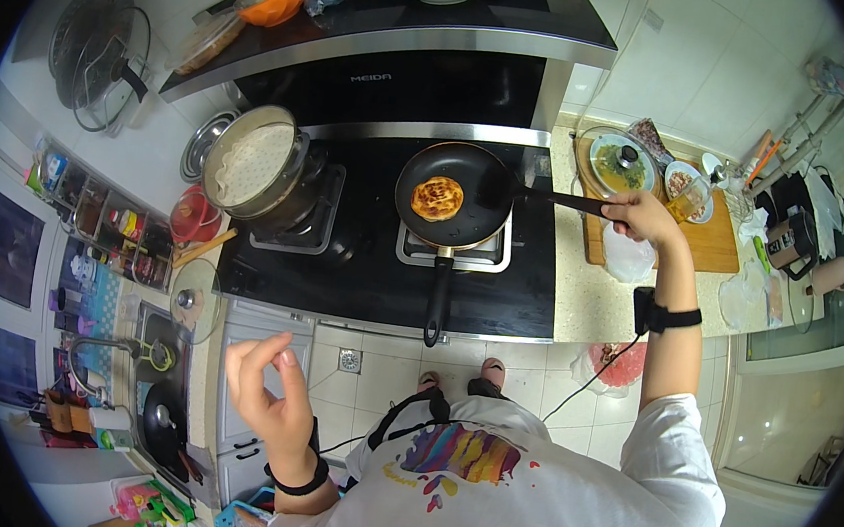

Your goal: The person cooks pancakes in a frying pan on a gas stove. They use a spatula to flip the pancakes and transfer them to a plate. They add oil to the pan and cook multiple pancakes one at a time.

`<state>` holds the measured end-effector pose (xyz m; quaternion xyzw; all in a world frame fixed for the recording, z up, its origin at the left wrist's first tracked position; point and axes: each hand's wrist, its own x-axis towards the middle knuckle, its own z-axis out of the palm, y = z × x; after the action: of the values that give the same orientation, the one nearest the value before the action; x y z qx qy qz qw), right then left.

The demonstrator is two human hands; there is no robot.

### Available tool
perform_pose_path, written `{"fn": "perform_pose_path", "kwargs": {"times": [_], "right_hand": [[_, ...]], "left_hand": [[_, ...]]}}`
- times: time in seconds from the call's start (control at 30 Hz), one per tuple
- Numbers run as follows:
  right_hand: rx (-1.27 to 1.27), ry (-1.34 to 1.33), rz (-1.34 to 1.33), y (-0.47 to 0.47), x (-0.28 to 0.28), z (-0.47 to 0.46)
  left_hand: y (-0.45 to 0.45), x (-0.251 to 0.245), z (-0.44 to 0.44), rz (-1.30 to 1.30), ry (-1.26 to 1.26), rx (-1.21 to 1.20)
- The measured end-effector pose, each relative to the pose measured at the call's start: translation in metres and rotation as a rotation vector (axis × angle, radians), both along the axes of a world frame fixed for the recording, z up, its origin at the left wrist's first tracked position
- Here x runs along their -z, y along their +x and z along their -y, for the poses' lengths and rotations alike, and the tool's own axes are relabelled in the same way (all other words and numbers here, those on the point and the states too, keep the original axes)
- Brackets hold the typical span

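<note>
A browned round flatbread point(437, 199) lies left of centre in a black frying pan point(468, 161) on the right burner. The pan's handle points toward me over the stove's front edge. My right hand point(643, 219) grips the dark handle of a spatula point(567, 200) from the right side. Its dark blade rests over the right part of the pan, apart from the bread, and blends into the black surface. Raised at the lower left, before the stove's front edge, my left hand point(271, 393) holds nothing; its fingers are loosely bent and apart.
On the left burner sits a steamer pot point(253, 166) with a pale cloth. The right counter holds a wooden cutting board point(721, 248), a glass-lidded bowl point(618, 168), an oil bottle point(687, 200) and a plastic bag point(627, 255). A glass lid point(195, 301) stands near the sink.
</note>
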<state>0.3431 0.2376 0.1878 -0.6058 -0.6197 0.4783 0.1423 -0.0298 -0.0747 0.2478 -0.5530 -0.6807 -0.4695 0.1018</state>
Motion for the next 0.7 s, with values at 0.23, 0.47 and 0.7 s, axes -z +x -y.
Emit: {"fn": "perform_pose_path", "kwargs": {"times": [0.23, 0.47, 0.7], "right_hand": [[-0.036, -0.422, -0.096, 0.017, 0.028, -0.079], [-0.101, -0.654, -0.39, 0.011, 0.114, -0.094], [-0.005, -0.542, -0.644, -0.028, 0.156, -0.04]], "left_hand": [[0.009, 0.0, -0.004, -0.015, 0.003, -0.023], [0.024, -0.001, -0.006, -0.019, -0.039, -0.078], [0.04, -0.007, -0.016, -0.009, -0.047, -0.121]]}}
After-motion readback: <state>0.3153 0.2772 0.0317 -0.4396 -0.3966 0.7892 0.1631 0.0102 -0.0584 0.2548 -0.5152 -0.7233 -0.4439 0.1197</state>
